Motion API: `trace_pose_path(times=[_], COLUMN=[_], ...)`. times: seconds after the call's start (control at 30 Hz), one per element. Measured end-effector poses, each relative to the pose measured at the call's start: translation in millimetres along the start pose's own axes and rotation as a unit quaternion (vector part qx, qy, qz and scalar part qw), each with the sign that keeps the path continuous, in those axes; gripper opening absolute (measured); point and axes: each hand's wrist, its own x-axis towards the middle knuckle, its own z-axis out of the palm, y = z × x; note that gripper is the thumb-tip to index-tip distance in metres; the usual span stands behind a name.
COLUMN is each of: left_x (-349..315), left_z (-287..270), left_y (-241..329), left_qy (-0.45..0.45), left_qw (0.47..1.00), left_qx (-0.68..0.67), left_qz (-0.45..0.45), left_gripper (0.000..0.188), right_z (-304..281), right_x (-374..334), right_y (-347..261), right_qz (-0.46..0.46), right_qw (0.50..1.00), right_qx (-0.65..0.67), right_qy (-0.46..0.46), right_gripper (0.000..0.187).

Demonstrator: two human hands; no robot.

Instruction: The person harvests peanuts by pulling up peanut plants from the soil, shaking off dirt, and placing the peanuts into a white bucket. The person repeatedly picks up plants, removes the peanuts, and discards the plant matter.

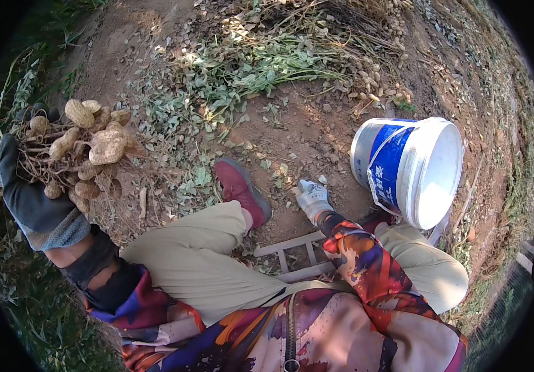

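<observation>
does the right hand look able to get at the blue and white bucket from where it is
Probably yes: the right hand is close to the bucket, with only soil and a small pale bit showing between them.

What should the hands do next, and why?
Perhaps reach the right hand over to the peanut bunch and pluck a pod: the left hand holds the bunch, pods cluster thickly on it, and the right hand is away near the bucket.

Multicoloured jacket, beige trousers
</observation>
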Motion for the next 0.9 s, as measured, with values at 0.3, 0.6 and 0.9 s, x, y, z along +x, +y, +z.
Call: trace_pose_path(times=[0.3,0.6,0.9], left_x=[7,-5,-15], left_z=[17,61,110], left_y=[-8,-17,-33], left_qy=[-0.009,-0.069,-0.126], left_qw=[0.999,0.992,0.982], left_qx=[-0.036,-0.1,-0.135], left_qz=[0.018,-0.026,-0.034], left_gripper=[0.026,0.022,0.022], right_z=[-59,-224,-182], right_x=[-48,-200,-180], right_y=[-15,62,77], right_qz=[-0.082,-0.033,0.115], right_qw=[0.992,0.734,0.962], right_qx=[-0.04,0.338,0.137], right_qy=[0.09,0.588,0.207], right_gripper=[0.026,0.019,0.04])
